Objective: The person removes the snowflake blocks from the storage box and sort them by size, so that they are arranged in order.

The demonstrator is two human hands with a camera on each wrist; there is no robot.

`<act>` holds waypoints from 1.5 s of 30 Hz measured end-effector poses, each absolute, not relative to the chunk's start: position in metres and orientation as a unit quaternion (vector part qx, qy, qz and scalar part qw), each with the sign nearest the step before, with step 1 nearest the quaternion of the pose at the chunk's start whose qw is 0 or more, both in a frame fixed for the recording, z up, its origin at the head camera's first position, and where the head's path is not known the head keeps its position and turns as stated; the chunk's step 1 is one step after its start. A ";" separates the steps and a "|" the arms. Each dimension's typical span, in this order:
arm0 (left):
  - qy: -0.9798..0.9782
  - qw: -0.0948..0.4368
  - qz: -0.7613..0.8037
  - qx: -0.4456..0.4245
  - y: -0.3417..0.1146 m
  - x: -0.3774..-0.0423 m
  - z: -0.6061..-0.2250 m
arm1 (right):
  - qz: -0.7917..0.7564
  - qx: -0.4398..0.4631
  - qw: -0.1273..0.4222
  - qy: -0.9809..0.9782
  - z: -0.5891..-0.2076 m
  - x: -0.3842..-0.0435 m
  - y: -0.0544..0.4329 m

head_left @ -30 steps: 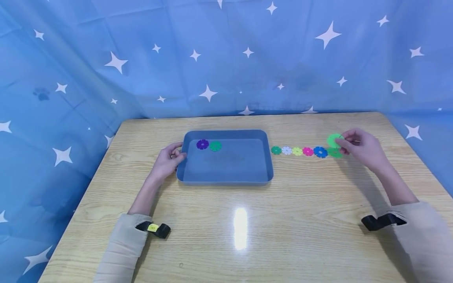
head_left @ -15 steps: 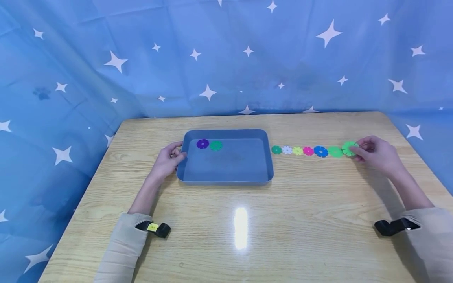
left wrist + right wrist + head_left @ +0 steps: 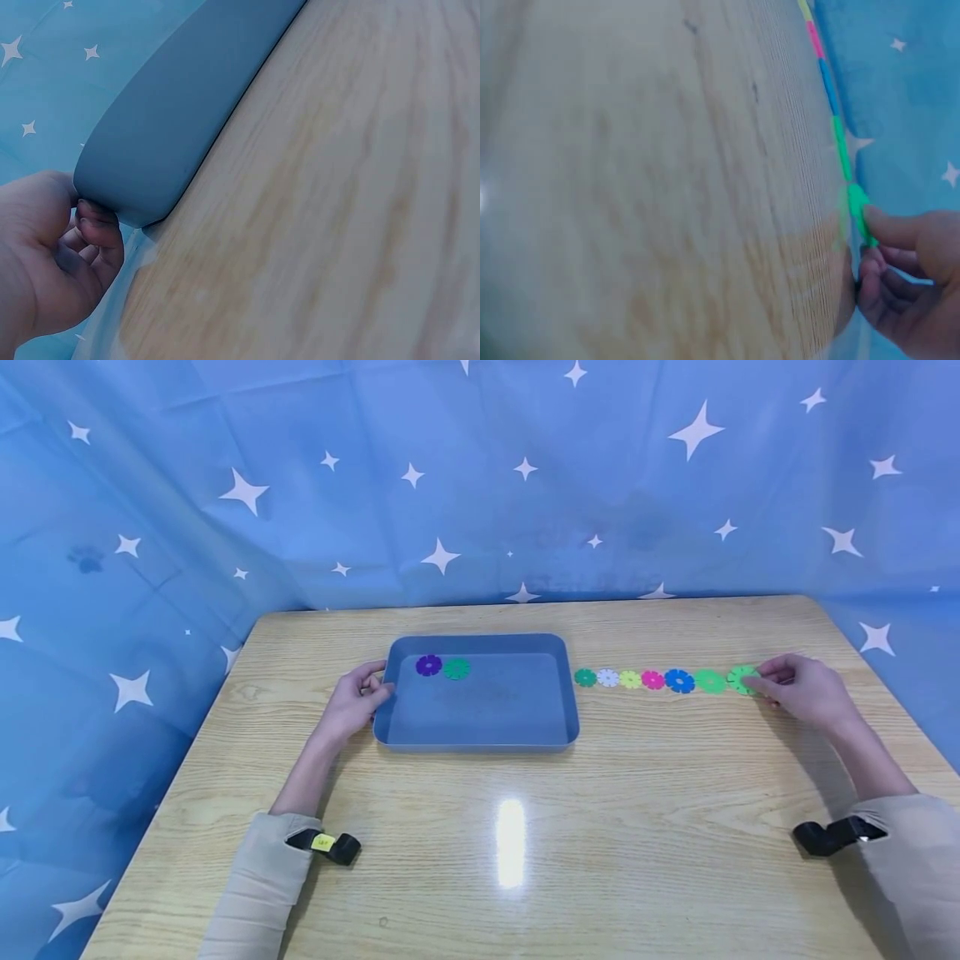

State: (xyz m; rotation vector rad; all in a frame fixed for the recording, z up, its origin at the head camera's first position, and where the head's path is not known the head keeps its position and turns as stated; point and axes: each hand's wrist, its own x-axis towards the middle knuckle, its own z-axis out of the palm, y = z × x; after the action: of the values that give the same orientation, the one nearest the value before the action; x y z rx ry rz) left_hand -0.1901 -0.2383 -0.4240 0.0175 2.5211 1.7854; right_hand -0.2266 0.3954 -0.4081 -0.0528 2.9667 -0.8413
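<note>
My right hand pinches a bright green flower-shaped disc between thumb and fingers, at the right end of a row on the table. The right wrist view shows the thumb over this green disc, low against the tabletop. Leftward from it lie another light green disc, a blue disc, a pink disc, a yellow disc, a white disc and a darker green disc. My left hand grips the left side of a blue-grey tray, fingers curled at its wall.
Inside the tray, toward its back left, lie a purple disc and a green disc. Everything stands on a wood-grain table. Behind it hangs a blue curtain with white stars.
The right hand has brought its green disc right and down, from above the neighbouring light green disc to the row's end. Left hand and tray stay in place.
</note>
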 end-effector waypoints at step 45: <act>0.819 0.029 0.573 0.007 -0.239 -0.190 -0.426 | -0.343 -0.115 -0.019 0.932 -0.374 -0.243 0.277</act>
State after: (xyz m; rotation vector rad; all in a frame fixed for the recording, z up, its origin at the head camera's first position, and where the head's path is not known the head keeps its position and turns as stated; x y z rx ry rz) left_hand -0.1902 -0.2387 -0.4260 0.0211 2.5257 1.7689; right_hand -0.2427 0.2766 -0.3742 -0.3644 2.9651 -1.0895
